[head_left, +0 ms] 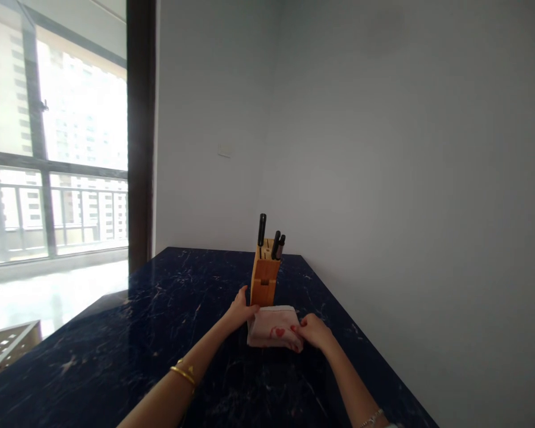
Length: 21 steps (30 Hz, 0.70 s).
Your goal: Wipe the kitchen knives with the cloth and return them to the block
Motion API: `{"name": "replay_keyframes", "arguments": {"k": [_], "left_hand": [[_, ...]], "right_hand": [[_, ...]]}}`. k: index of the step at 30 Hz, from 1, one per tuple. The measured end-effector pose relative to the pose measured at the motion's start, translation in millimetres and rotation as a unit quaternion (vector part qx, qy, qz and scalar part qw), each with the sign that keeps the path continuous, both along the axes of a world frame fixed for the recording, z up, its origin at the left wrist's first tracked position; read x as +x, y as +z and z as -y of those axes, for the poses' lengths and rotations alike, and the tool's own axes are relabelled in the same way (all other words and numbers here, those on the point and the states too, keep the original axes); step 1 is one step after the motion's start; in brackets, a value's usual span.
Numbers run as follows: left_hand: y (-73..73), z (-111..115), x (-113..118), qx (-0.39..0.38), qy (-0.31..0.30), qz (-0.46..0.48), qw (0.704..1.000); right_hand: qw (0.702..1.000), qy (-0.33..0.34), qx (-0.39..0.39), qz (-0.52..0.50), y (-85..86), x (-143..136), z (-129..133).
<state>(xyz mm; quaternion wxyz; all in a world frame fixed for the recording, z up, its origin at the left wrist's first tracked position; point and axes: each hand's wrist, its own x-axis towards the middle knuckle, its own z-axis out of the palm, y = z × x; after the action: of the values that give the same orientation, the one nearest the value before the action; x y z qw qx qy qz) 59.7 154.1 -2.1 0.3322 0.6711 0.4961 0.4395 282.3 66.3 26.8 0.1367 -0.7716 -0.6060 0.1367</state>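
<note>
A wooden knife block (266,279) stands upright on the dark table, with several black-handled pieces, among them a tall knife handle (262,229), sticking out of its top. In front of its base lies a folded pale pink cloth (267,330) with a red heart print. My left hand (239,310) is at the block's lower left side, fingers spread, with the thumb at the cloth's upper left corner. On the other side, my right hand (314,330) is closed on the cloth's right edge, its fingertips pinching the fabric.
The dark blue marbled table (191,285) reaches back to a grey wall (405,178) that also runs along its right side. At the lower left, beside the table, is a light perforated basket (15,348). A window (80,119) is at the left.
</note>
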Motion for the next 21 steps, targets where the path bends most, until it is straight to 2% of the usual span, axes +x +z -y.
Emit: {"name": "replay_keyframes", "arguments": {"k": [4, 10, 21], "left_hand": [[5.8, -17.8, 10.3, 0.03, -0.018, 0.071, 0.997], [25.4, -22.2, 31.3, 0.053, -0.041, 0.128, 0.989], [34.2, -11.6, 36.3, 0.07, -0.013, 0.04, 0.997]], "right_hand": [[1.0, 0.001, 0.009, -0.014, -0.5, 1.9, 3.7], [1.0, 0.005, 0.015, -0.025, 0.6, 2.8, 7.7], [1.0, 0.014, -0.019, -0.015, 7.5, 19.3, 11.3]]}}
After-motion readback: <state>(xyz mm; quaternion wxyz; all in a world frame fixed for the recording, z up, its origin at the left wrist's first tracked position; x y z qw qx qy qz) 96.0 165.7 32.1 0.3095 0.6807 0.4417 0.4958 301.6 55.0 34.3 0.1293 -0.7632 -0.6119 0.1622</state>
